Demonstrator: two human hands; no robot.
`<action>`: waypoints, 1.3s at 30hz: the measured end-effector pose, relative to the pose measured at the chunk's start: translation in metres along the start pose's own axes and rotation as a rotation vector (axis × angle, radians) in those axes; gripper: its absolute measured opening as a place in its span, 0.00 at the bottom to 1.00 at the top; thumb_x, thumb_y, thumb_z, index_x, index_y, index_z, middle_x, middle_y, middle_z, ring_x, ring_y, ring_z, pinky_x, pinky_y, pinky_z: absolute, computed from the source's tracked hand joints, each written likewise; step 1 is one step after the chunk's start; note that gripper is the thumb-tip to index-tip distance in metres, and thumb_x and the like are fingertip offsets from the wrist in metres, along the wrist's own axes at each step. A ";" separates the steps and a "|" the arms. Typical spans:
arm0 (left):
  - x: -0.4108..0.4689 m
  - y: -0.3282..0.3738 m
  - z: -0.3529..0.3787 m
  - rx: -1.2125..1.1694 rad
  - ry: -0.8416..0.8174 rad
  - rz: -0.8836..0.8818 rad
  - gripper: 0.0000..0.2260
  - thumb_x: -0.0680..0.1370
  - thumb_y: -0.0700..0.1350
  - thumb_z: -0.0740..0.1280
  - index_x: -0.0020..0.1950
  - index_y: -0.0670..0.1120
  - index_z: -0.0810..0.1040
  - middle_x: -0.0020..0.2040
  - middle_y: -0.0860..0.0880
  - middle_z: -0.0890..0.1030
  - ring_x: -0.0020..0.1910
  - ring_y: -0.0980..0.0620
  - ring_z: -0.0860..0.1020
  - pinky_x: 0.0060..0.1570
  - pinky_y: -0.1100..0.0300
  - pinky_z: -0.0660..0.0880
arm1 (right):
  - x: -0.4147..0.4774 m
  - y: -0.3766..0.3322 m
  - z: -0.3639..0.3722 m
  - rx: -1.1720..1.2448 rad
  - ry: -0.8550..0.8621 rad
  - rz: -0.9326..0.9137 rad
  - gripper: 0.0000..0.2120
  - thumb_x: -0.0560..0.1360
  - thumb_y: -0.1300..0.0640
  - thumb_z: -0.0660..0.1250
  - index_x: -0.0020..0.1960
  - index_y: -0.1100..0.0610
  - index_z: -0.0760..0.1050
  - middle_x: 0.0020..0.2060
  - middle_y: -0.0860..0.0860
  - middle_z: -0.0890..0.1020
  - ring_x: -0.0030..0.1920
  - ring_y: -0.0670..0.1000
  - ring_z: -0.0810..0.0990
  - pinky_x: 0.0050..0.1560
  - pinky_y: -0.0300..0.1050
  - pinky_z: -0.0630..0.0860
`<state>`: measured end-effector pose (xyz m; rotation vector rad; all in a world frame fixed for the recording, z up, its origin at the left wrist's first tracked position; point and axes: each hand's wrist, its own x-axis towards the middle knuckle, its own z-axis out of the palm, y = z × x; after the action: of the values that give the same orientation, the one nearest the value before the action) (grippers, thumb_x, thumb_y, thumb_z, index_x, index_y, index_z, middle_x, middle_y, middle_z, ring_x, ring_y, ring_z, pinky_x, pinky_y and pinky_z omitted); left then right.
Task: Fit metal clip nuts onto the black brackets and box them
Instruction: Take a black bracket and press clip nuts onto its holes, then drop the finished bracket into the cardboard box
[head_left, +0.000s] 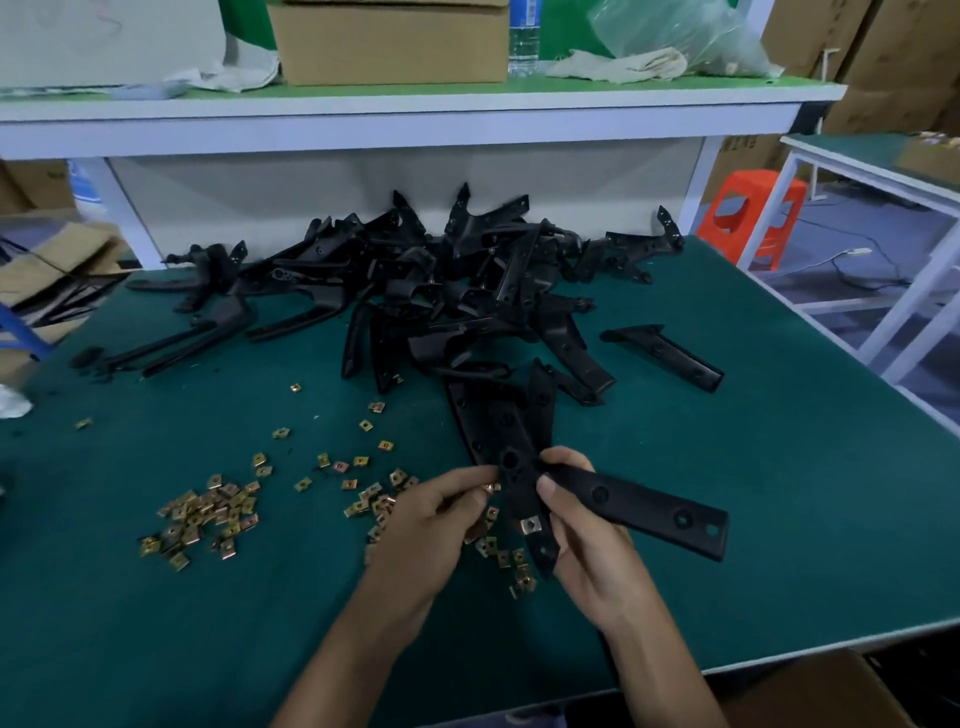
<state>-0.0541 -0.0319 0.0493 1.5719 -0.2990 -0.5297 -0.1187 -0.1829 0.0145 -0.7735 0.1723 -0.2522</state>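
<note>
Gripping a black bracket (613, 499) in the right hand (587, 551), thumb pressed across the top face and fingers curled underneath, long arm of the part jutting out to the right above the table. Pinching a small clip nut (490, 487) in the left hand (431, 519), fingertips closed tight on it, right up against the bracket's near edge. Already sitting on the lower tip of that same bracket, one silver clip (531, 526), snug against the plastic.

Underneath it all, a green table (779, 467), wide and mostly bare on the right side. Up at the back edge, a big tangled heap of brackets (441, 291), black on black, arms sticking out every way. Off to the right of the heap, one lone bracket (665, 356), lying flat and apart. Just beyond the hands, two more flat pieces (498, 415) overlapping each other.

Down to the small stuff: a thick cluster of brass nuts (208, 514) on the left, well clear of the hands, and a looser scatter of nuts (363, 462) trailing toward the left wrist, a few more lying directly below the held part.

Above, a white shelf (415, 111) carrying a cardboard box (389, 44), a water bottle (523, 36) and a crumpled cloth (618, 65). Off to the right, an orange stool (748, 215).
</note>
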 end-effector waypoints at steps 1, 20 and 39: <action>-0.002 0.001 0.002 -0.062 -0.020 -0.006 0.15 0.82 0.38 0.63 0.54 0.54 0.86 0.52 0.52 0.86 0.54 0.54 0.83 0.51 0.64 0.78 | 0.000 0.001 -0.001 -0.010 -0.002 0.007 0.14 0.72 0.59 0.75 0.57 0.53 0.78 0.60 0.63 0.82 0.56 0.57 0.84 0.51 0.49 0.82; -0.004 0.003 0.006 -0.330 0.021 -0.111 0.10 0.76 0.34 0.71 0.51 0.47 0.86 0.36 0.48 0.80 0.33 0.55 0.77 0.35 0.63 0.75 | -0.004 0.005 -0.001 -0.114 -0.042 0.050 0.14 0.71 0.60 0.75 0.55 0.53 0.78 0.60 0.65 0.82 0.56 0.60 0.83 0.53 0.53 0.83; -0.015 -0.017 0.054 0.233 -0.346 0.038 0.15 0.79 0.38 0.67 0.48 0.60 0.85 0.44 0.50 0.87 0.39 0.60 0.84 0.39 0.71 0.79 | -0.220 -0.114 -0.142 0.716 1.037 -0.459 0.36 0.81 0.40 0.62 0.76 0.67 0.62 0.65 0.61 0.76 0.59 0.59 0.80 0.58 0.50 0.78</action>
<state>-0.0967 -0.0697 0.0344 1.6913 -0.6713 -0.7595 -0.3825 -0.2927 0.0082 0.1088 0.8326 -1.0797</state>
